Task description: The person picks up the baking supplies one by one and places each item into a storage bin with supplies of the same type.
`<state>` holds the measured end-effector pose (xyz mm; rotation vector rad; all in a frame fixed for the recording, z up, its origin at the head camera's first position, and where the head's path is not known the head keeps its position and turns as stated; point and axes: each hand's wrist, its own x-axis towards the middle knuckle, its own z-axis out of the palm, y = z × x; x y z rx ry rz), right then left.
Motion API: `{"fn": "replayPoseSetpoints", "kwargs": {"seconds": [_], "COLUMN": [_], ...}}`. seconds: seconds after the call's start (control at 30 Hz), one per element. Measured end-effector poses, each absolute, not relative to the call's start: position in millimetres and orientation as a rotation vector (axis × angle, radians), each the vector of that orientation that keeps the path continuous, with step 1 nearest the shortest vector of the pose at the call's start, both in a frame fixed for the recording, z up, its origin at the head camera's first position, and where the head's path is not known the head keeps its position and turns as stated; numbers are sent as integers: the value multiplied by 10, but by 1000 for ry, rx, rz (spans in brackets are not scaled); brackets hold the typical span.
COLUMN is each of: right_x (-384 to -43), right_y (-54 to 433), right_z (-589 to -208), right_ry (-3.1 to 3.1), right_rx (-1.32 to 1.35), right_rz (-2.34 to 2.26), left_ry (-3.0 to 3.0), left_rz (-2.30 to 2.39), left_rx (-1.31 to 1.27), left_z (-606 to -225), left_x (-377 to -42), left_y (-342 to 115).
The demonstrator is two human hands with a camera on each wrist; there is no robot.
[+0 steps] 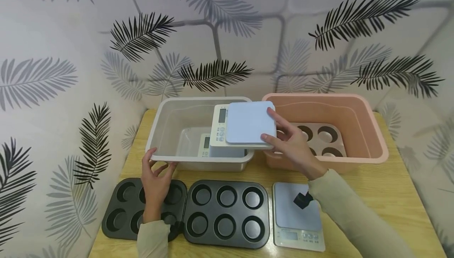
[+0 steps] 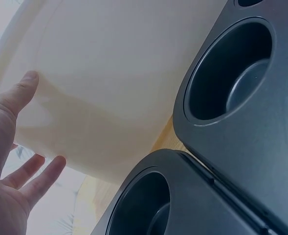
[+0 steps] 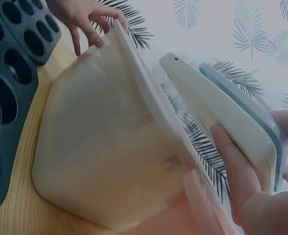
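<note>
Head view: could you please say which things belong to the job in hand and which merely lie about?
Likely in the job:
held scale in right hand
white bin at left hand
scale inside bin

Seemingly lying about:
pink bin, its tray
two dark trays
table scale

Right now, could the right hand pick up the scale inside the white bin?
Likely not: the right hand grips another scale, which partly covers the lower scale in the head view.

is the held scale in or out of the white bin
Out: the right hand holds the scale clear of the white bin, with backdrop between them in the right wrist view.
</note>
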<state>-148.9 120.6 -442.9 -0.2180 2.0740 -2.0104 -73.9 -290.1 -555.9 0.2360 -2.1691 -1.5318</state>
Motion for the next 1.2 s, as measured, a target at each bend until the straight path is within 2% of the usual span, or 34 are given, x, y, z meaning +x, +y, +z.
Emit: {"fn": "replayPoseSetpoints", "kwargs": {"seconds": [0.4,0.73,1.2], "right_x": [-1701,-1921,-2031], "right_y": [997,819,388], "right_z": [-4311,-4216,-4028], "right_ry": [2099,2253,2150], "right_rx": [-119,-226,-212], "right_rz": [-1874,-1713,-1713], "left_ry": [-2164,-2165,-2150], "left_rz": [-1541,-1545,-1535], "left_rx": [206,213,222], "left_z": [-5591,-5609,-5594], "left_x": [-757,-773,-751], "left_y": [-2884,-2888,-2921]}}
